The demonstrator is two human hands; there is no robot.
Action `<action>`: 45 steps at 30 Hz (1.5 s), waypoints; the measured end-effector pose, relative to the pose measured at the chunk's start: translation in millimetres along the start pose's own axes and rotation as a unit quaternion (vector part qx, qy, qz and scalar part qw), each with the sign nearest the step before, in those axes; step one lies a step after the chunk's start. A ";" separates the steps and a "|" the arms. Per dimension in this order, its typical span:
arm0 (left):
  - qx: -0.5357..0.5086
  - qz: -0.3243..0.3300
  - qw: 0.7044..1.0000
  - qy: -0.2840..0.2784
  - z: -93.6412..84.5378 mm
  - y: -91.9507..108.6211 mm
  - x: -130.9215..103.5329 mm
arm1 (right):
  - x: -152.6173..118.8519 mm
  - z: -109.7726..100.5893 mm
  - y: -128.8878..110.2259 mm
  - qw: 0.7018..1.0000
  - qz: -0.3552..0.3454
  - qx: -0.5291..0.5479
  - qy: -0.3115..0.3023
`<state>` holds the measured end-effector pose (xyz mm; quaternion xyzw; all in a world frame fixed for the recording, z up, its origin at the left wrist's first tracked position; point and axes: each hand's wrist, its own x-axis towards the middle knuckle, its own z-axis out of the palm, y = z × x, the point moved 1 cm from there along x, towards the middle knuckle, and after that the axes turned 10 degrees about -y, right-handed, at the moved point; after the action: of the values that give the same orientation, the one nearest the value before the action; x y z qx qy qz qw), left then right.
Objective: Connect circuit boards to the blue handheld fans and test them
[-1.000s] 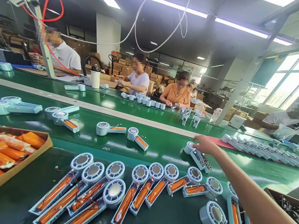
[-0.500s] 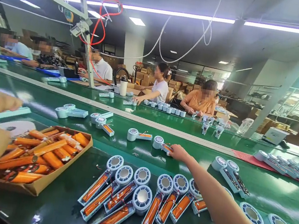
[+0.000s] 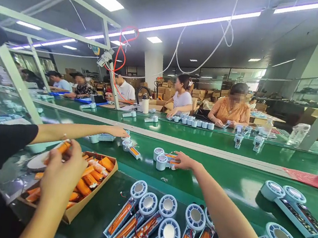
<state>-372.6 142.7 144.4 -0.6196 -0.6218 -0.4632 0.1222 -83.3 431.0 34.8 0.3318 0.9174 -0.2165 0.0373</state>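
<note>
My right hand (image 3: 184, 161) reaches over the green belt from the lower right. Its fingers are closed on the handle end of a light-blue round-headed unit (image 3: 161, 162) with an orange cell inside. A second such unit (image 3: 158, 152) lies right behind it, close to the fingers. My left hand is out of view. Below my arm, on the near surface, several units with silver discs, orange cells and red wires (image 3: 169, 232) lie in a fanned row. Farther left on the belt is another small unit with an orange cell (image 3: 134, 151).
At left a co-worker in black holds an orange cell (image 3: 65, 146) in one hand and reaches to the belt with the other. A cardboard box of orange cells (image 3: 111, 171) stands nearby. Open units (image 3: 297, 215) lie at right. People work across the belt.
The view has swung left. My right hand has brought its unit left, beside another. The hand at the bottom edge has left view. The co-worker's arm now extends over the belt.
</note>
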 end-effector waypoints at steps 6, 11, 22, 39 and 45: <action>0.031 0.040 0.997 -0.056 18.6 52.8 -25.4 | -27.6 -12.3 -40.4 0.998 0.053 -0.032 -0.021; -0.025 0.094 0.976 -0.198 104.1 159.6 -147.4 | -94.6 -32.5 -62.0 0.991 0.121 -0.032 0.042; -0.269 -0.124 0.937 -0.187 163.8 203.1 -244.7 | -384.6 110.7 -142.5 0.906 0.234 0.029 0.352; -0.190 -0.111 0.896 -0.384 219.9 233.9 -221.7 | -525.2 126.5 -60.5 0.797 0.490 0.026 0.352; -0.213 -0.141 0.908 -0.331 217.7 245.0 -208.5 | -627.4 67.0 63.4 0.654 0.692 0.008 0.305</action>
<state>-22.0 115.8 -20.7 -0.6543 -0.5938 -0.3658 -0.2922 438.8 74.4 83.7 0.9182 0.3803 -0.0215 -0.1085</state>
